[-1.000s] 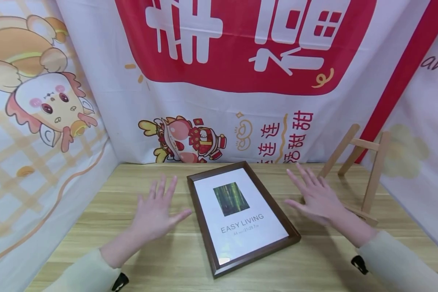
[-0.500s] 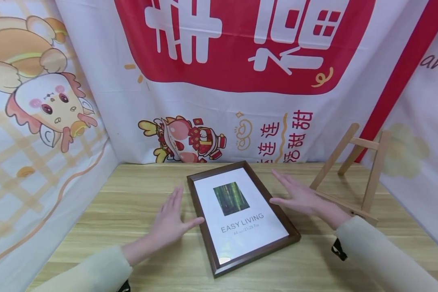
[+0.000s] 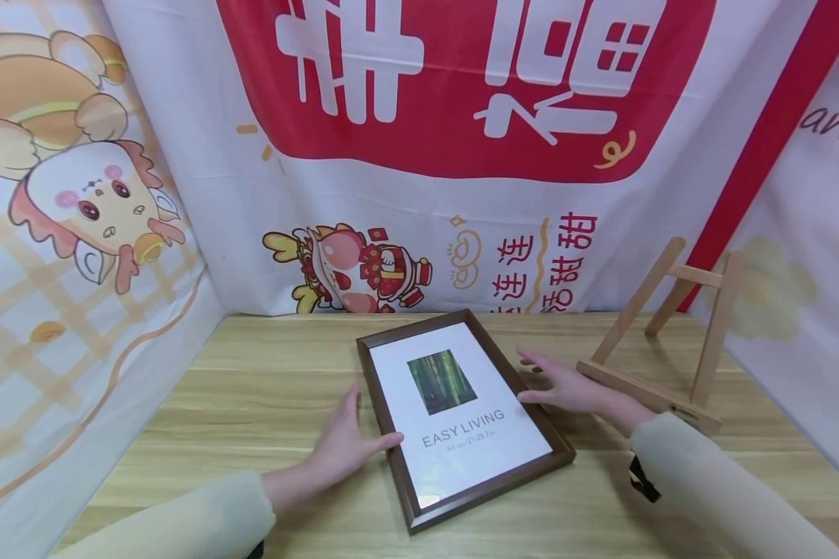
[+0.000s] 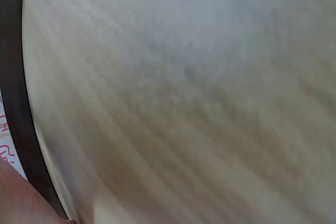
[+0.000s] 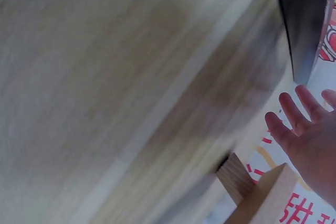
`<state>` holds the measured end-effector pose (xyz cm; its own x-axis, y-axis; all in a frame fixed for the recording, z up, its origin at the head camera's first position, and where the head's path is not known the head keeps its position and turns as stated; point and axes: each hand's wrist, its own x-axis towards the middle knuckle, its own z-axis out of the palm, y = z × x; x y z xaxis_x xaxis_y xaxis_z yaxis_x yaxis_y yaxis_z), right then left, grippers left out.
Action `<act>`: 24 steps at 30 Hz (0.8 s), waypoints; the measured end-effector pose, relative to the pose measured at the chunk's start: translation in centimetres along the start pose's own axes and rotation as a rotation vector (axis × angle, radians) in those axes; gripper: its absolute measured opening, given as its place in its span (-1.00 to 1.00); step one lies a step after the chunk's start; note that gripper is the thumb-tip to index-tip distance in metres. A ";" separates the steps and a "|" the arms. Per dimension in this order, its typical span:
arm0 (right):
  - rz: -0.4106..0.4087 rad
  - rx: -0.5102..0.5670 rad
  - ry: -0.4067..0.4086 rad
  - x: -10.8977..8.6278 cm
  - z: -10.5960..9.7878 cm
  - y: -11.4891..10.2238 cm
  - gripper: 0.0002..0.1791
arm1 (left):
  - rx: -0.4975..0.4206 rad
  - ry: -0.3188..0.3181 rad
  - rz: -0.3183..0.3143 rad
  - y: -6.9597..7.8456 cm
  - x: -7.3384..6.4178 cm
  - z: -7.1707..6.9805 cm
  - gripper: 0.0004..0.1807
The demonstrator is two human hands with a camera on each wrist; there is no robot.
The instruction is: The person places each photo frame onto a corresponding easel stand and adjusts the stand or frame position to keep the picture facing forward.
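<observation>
Small booth-like indoor nook; home vs. studio, can't tell. Pale wood-grain flat-topped desk (image 3: 266, 373) across lower half of view, boxed in on 3 sides by hung printed cloths: white back cloth w/ big red block & white Chinese characters (image 3: 447, 159) up top ctr., white cartoon-print cloth w/ orange check (image 3: 49, 310) at far L, off-white cloth w/ faint yellowish flower (image 3: 821, 233) at far R. Creases in back cloth = soft fabric. Decor-type stuff on desk: light-wood A-shaped easel (image 3: 716, 334), ctr. R; dark-brown rectangular picture frame (image 3: 475, 466), lower ctr.
</observation>
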<state>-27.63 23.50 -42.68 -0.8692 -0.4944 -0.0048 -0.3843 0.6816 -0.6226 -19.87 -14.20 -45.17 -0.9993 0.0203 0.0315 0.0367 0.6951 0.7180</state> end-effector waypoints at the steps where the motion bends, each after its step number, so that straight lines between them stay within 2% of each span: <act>1: 0.011 -0.003 -0.005 0.1 0.1 0.2 -0.08 | -0.003 -0.004 -0.001 0.0 0.0 0.1 0.39; 7: 0.067 -0.009 -0.034 0.3 0.5 0.9 -0.19 | 0.011 -0.031 0.003 0.1 -0.4 0.4 0.32; 17: 0.019 -0.010 -0.047 0.4 0.7 1.0 -0.33 | 0.007 -0.048 0.013 0.2 -0.5 0.7 0.20; 24: 0.021 0.073 -0.036 0.4 0.9 1.0 -0.38 | -0.020 -0.046 -0.003 0.5 -0.8 0.9 0.17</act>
<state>-28.10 23.47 -43.99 -0.8647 -0.5002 -0.0460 -0.3410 0.6518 -0.6774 -19.02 -13.28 -45.46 -0.9987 0.0510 -0.0024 0.0330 0.6809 0.7316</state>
